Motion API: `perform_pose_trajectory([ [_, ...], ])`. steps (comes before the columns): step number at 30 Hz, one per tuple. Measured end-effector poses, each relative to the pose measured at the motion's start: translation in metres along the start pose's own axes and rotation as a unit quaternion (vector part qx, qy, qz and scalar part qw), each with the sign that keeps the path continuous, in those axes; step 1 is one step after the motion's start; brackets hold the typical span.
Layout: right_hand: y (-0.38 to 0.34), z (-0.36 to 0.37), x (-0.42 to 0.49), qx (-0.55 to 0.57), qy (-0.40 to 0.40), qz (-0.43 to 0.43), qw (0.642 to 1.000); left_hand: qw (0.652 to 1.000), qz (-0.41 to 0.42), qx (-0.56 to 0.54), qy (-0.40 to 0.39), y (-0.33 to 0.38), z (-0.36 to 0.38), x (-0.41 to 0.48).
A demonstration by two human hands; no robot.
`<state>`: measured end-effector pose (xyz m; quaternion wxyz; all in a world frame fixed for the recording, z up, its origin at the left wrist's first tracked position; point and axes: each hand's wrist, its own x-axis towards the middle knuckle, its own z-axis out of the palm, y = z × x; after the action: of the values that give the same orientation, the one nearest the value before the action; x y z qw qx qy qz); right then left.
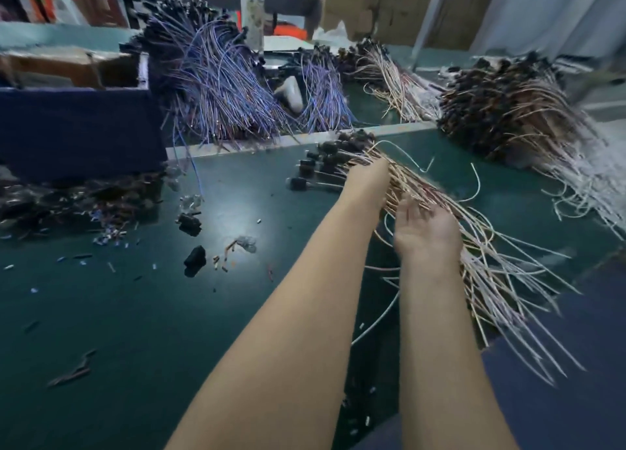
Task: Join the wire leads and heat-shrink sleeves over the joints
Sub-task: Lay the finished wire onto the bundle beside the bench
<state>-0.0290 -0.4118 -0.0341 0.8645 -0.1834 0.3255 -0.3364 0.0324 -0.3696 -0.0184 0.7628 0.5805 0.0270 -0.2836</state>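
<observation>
Small wiring workshop for sure: green bench (135, 314) with big heaps of blue leads (216, 77) and tan leads (515, 117) along its far edge, offcuts (108, 238) littering the left side, cardboard boxes (355, 2) behind.

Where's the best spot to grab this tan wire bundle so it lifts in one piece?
Grip the bundle around its narrow waist just behind the black connectors, coming from the near-left side. There the wires run tight and parallel; the loose ends at lower right fan out and would probably slip apart.
</observation>
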Motion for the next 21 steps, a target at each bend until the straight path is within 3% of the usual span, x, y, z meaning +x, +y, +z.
perform_pose_trajectory([
  [7,0.006,0.004,-0.004,-0.024,0.012,-0.024,0.999,0.999,0.005,-0.038,-0.006,-0.002,-0.01,0.002],
  [15,0.046,0.047,-0.042,-0.085,-0.135,0.012,0.987,0.991,0.115,-0.061,0.038,0.037,-0.049,-0.028],
  [21,0.104,0.085,-0.084,-0.143,-0.242,0.05,0.958,0.956,0.215,-0.12,0.157,0.072,-0.12,-0.064],
])
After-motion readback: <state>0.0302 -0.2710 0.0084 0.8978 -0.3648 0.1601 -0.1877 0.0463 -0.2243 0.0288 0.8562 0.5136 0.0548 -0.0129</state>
